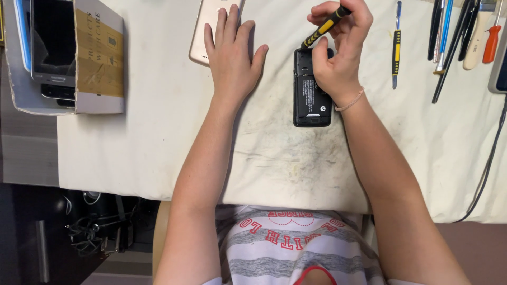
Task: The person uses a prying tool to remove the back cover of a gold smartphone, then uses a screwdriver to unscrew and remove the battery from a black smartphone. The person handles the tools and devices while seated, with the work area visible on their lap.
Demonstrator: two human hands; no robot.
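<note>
Forearms frame stained white cloth (158,132). Right hand (338,47) pinches yellow-black striped screwdriver (323,26), tip at top edge of open black phone (311,100), mid-cloth. Left hand (232,53) spread flat, touching gold back cover (203,31). Judgement: keep driver upright, steady phone body.

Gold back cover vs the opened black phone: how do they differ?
The gold back cover lies at the cloth's far edge under the left hand; the opened black phone lies mid-cloth, battery exposed. The right hand sets a yellow-and-black-handled screwdriver on the phone; none touches the cover. Both lie flat.
</note>
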